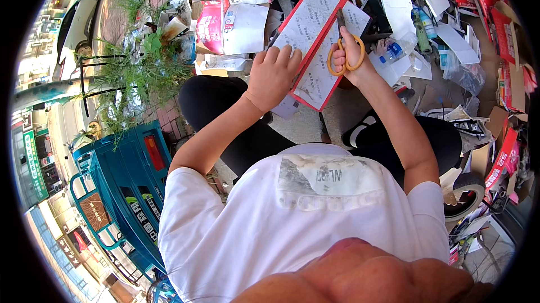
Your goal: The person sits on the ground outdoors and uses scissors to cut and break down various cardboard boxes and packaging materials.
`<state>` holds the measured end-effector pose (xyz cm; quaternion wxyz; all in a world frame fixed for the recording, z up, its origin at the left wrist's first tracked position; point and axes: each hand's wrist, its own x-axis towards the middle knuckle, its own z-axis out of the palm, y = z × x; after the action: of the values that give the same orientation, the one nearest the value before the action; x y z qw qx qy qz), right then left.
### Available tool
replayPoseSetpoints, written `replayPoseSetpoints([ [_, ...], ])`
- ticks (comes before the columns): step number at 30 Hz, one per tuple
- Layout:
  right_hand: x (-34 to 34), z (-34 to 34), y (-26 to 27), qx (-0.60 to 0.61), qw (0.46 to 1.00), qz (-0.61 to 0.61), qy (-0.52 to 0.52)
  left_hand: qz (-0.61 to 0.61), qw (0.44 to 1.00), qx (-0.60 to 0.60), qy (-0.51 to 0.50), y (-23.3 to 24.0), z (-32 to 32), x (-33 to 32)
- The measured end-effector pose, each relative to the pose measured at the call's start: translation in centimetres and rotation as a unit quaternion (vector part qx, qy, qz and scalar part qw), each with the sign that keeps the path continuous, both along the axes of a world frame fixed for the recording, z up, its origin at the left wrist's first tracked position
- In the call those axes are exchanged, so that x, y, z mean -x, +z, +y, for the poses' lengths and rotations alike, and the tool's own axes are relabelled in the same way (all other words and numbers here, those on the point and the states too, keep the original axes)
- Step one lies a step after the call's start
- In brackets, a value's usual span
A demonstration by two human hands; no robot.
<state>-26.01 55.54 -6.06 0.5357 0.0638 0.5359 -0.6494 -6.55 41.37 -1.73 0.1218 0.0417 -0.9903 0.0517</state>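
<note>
A flat white printed cardboard box [314, 60] with red edges and a red stripe lies slanted before my knees. My left hand [273, 74] rests palm down at its left side, fingers slightly spread. With my right hand [353, 54] I grip a pair of scissors [340, 20] by the orange handles. The dark blades point away from me over the red stripe; whether they touch the cardboard, I cannot tell. My left palm hides part of the box's edge.
Flattened cartons [244, 28] lie beyond my left hand. To the right are a clear plastic bottle [393, 51], white board pieces [396, 14], red cartons [504, 33] and a wheel [466, 197]. Weeds [143, 60] and a teal cargo vehicle [122, 172] stand at left.
</note>
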Motion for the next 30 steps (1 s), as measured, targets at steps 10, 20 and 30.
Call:
replayPoseSetpoints([
  [10, -4.1, 1.0, -1.6, -0.028, 0.978, 0.194, 0.07, -0.093, 0.977, -0.189, 0.025, -0.3, 1.8, 2.6],
  [20, -5.8, 2.8, -1.5, -0.041, 0.912, 0.358, 0.197, 0.095, 0.974, -0.135, 0.154, -2.8, -2.4, 6.7],
  [30, -4.6, 2.4, -1.6, -0.054, 0.869, 0.434, 0.233, 0.136, 0.953, -0.225, 0.153, -3.7, -2.9, 7.6],
])
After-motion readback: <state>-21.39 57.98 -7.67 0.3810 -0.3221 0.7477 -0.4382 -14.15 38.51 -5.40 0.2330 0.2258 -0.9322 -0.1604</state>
